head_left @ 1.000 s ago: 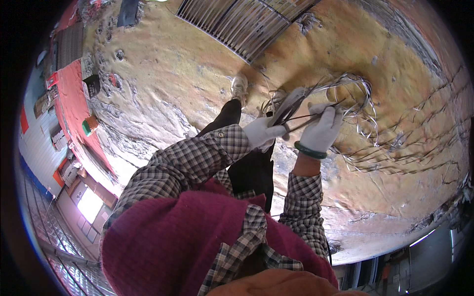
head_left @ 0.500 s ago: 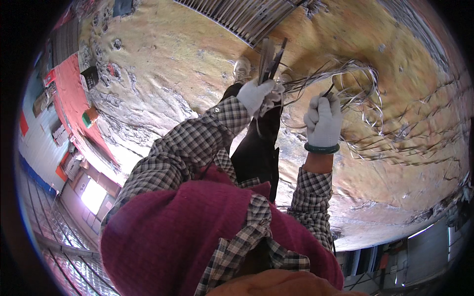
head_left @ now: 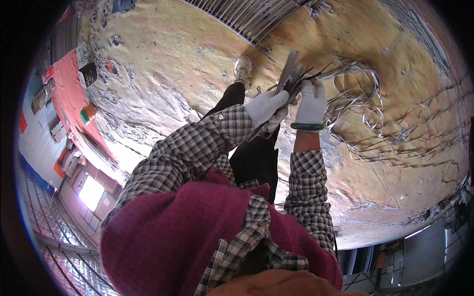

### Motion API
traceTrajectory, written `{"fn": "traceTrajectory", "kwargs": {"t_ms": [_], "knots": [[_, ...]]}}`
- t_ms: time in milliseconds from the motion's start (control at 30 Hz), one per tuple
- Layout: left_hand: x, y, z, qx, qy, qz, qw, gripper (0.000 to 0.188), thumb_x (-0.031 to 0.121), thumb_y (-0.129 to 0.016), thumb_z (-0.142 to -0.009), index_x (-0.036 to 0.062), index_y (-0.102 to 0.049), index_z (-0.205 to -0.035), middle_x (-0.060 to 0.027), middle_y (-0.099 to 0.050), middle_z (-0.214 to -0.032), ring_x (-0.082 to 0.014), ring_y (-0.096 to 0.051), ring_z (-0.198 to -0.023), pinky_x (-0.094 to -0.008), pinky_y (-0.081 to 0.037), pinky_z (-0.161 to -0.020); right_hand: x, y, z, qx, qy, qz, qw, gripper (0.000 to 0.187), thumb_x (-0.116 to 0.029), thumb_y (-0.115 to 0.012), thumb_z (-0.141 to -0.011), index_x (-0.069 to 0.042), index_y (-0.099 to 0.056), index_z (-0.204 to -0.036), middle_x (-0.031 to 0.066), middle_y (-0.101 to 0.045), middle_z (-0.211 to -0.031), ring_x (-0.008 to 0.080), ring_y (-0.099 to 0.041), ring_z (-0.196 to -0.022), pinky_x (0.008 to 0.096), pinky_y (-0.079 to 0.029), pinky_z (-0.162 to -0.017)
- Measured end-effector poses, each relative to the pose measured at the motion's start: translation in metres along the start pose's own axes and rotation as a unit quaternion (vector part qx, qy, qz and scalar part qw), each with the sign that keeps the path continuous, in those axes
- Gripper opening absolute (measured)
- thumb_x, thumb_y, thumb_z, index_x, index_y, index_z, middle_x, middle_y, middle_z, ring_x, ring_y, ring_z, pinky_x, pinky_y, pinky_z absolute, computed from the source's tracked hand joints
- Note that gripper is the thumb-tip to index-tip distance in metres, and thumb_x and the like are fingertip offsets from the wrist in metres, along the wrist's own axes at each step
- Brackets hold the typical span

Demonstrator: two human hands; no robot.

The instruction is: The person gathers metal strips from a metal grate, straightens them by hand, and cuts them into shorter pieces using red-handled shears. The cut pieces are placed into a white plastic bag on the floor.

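My left hand [head_left: 265, 106], in a white glove, is closed round a bundle of flat grey and black strips [head_left: 290, 74] whose ends fan out upward. My right hand [head_left: 312, 106], white-gloved with a green cuff, is beside the bundle. Its fingers are pinched on a thin dark strip [head_left: 312, 77] that reaches across to the bundle's ends. Long, shiny, thin strips [head_left: 379, 101] lie in tangled loops to the right of that hand. What lies inside the left palm is hidden by the glove.
A slatted panel [head_left: 249, 22] of parallel grey strips lies at the top. My shoe [head_left: 242, 68] stands on the wrinkled yellowish ground sheet [head_left: 163, 44]. At the far left are a red cloth [head_left: 74, 89], a black crate [head_left: 89, 74] and a green-and-orange object [head_left: 88, 114].
My right hand has moved left and up with the dark strip to the bundle. My left hand has shifted slightly right and down, and the bundle now leans right.
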State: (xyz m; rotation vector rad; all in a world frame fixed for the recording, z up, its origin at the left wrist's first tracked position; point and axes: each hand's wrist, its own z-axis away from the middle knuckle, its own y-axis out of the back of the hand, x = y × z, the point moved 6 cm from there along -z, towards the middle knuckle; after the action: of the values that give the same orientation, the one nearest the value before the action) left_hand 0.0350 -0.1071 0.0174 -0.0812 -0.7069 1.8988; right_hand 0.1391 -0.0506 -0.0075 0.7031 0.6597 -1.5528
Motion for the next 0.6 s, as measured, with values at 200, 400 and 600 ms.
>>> {"fn": "traceTrajectory", "kwargs": {"t_ms": [200, 400, 600], "knots": [[0.009, 0.020, -0.003, 0.033, 0.040, 0.021, 0.998, 0.025, 0.028, -0.041, -0.093, 0.0081, -0.047, -0.079, 0.0073, -0.031, -0.050, -0.0046, -0.026, -0.037, -0.0215, -0.020, -0.035, 0.030, -0.018, 0.002, -0.097, -0.098, -0.095, 0.986, 0.030, -0.031, -0.041, -0.097, -0.006, -0.058, -0.098, 0.0010, -0.057, -0.083, 0.0100, -0.051, -0.077, 0.0251, -0.043, -0.069], [0.009, 0.040, 0.000, 0.002, 0.042, -0.041, 0.998, 0.032, 0.036, -0.044, -0.092, 0.0058, -0.049, -0.080, 0.0043, -0.035, -0.049, -0.0067, -0.030, -0.034, -0.0218, -0.025, -0.033, 0.038, -0.036, 0.001, -0.143, -0.105, 0.055, 0.982, 0.036, -0.032, -0.045, -0.095, 0.002, -0.056, -0.095, 0.0022, -0.053, -0.078, 0.0126, -0.044, -0.069, 0.0263, -0.039, -0.065], [0.007, 0.059, 0.009, -0.024, 0.071, -0.134, 0.988, 0.040, 0.042, -0.046, -0.091, 0.0044, -0.052, -0.080, 0.0003, -0.044, -0.052, -0.0089, -0.037, -0.037, -0.0228, -0.031, -0.034, 0.009, -0.068, 0.003, -0.230, -0.091, -0.098, 0.964, 0.049, -0.035, -0.045, -0.094, 0.003, -0.041, -0.126, 0.0167, -0.058, -0.113, 0.0220, -0.057, -0.103, 0.0323, -0.044, -0.091]]}}
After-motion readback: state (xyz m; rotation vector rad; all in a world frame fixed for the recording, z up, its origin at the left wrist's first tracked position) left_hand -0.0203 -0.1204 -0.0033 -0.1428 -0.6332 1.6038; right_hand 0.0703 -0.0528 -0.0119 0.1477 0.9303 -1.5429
